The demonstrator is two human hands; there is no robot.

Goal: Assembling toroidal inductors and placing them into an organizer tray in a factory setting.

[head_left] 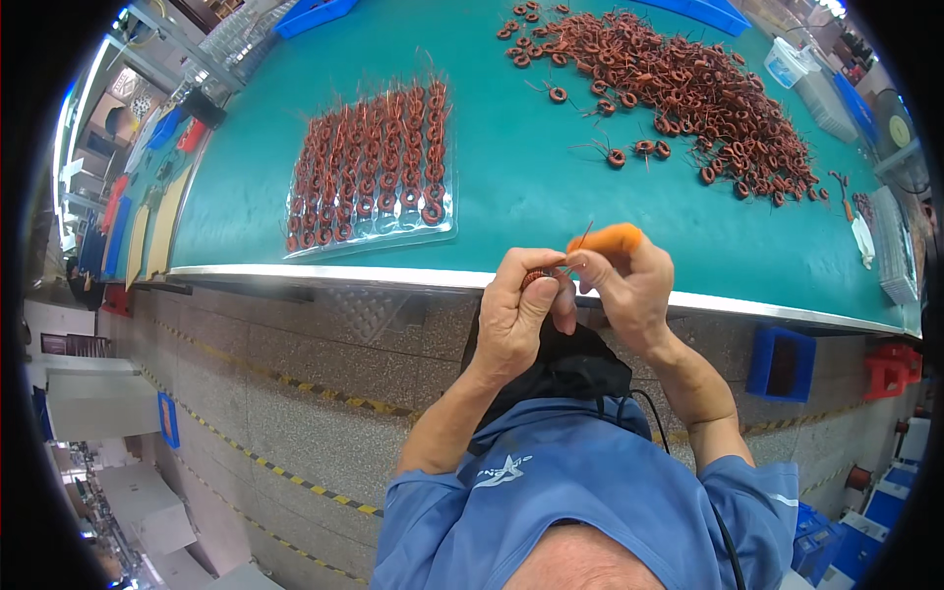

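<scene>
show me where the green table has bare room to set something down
Bare patches on the table: between the filled tray and the coil heap, and from the heap to the front edge, right of the right hand. Crowded: tray and heap.

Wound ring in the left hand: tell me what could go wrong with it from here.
The wound ring could slip from the left hand and fall, being held close to the table edge. The wire sticking up at the right hand might prick it, since the orange cover seems to shield just one finger.
</scene>
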